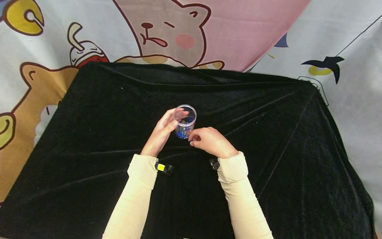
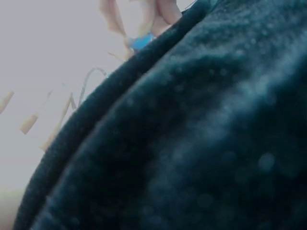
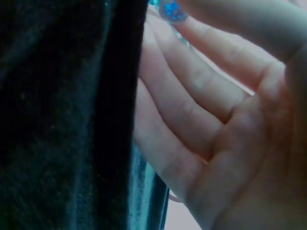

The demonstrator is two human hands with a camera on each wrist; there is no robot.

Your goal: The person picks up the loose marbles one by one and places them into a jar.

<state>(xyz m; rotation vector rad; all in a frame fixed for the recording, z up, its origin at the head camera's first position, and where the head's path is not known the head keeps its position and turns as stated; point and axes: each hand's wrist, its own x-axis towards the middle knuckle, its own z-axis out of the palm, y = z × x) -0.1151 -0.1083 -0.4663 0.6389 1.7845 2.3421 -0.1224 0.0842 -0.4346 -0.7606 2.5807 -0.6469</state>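
Note:
A clear plastic jar (image 1: pixel 185 123) with an open top stands on the black cloth, and blue glass marbles (image 1: pixel 182 133) lie in its bottom. My left hand (image 1: pixel 161 132) grips the jar from the left, thumb near the rim and fingers round the far side. Close by the jar's lower right side, my right hand (image 1: pixel 210 141) pinches a small blue marble (image 3: pixel 172 10) between thumb and forefinger; its other fingers are bent. Fingers with the blue marble (image 2: pixel 142 42) also show at the top of the left wrist view, where the jar is out of sight.
Black velvety cloth (image 1: pixel 104 116) with folds covers the table. Behind it hangs a curtain (image 1: pixel 238 33) printed with cartoon animals. Dark straps with small devices are on both wrists, over cream sleeves (image 1: pixel 134 196).

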